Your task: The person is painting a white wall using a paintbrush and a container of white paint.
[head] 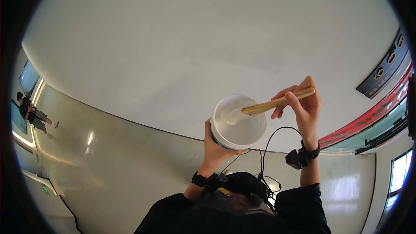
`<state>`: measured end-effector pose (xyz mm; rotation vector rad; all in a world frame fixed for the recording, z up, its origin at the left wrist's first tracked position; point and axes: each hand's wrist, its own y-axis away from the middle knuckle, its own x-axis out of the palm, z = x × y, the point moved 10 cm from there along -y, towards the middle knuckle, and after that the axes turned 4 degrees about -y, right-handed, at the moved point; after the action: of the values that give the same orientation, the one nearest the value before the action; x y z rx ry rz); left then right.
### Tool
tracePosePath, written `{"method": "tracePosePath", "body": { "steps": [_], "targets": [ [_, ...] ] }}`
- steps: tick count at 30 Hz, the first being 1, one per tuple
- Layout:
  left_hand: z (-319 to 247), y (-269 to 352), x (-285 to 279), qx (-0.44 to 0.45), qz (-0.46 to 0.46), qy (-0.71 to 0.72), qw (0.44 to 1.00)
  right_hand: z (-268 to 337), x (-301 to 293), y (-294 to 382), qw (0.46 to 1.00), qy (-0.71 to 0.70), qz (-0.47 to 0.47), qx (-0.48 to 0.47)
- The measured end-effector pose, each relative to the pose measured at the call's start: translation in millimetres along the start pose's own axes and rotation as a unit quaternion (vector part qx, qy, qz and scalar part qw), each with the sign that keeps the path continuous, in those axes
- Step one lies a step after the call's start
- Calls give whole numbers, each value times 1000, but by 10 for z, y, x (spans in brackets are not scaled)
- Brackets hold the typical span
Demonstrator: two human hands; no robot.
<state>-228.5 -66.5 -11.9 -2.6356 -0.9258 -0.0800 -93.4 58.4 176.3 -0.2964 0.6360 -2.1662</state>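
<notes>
A white plastic bucket point(216, 117) is tilted in front of my body, with my left hand point(214, 151) gripping its left and lower side. Inside it shows pale whitish matter whose exact nature I cannot tell. In my right hand point(304, 107) is the wooden handle of a flat paintbrush point(265, 106), held between thumb and fingers. The brush slants down to the left, and its pale bristle end reaches over the rim into the bucket. Both of my wrists carry black strapped devices.
A pale wall point(162, 39) rises close before me, meeting the glossy floor point(113, 156) along a dark line. Black cables point(263, 162) hang between my arms. A dark sign point(383, 65) and a red banner point(364, 120) are on the right. A person point(32, 112) stands far left.
</notes>
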Motion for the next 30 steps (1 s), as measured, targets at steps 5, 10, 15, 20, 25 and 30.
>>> {"method": "tracePosePath", "body": {
  "steps": [5,10,15,20,25,30],
  "targets": [
    [-7,21,168,14,-16,12,1000,55,-292,250,992,13,-103,-71],
    [54,15,349,18,-41,-12,999,60,-509,335,989,47,-98,-103],
    [92,62,463,13,-62,-32,997,-3,-885,323,986,4,-144,-87],
    [176,140,493,0,-72,-47,996,-165,-1090,358,982,-50,-180,-39],
    [244,205,531,-9,-94,-52,994,-370,-1144,401,979,-97,-177,-9],
    [319,166,545,-31,-106,-49,993,-475,-1061,428,983,-78,-166,-18]
  ]
}}
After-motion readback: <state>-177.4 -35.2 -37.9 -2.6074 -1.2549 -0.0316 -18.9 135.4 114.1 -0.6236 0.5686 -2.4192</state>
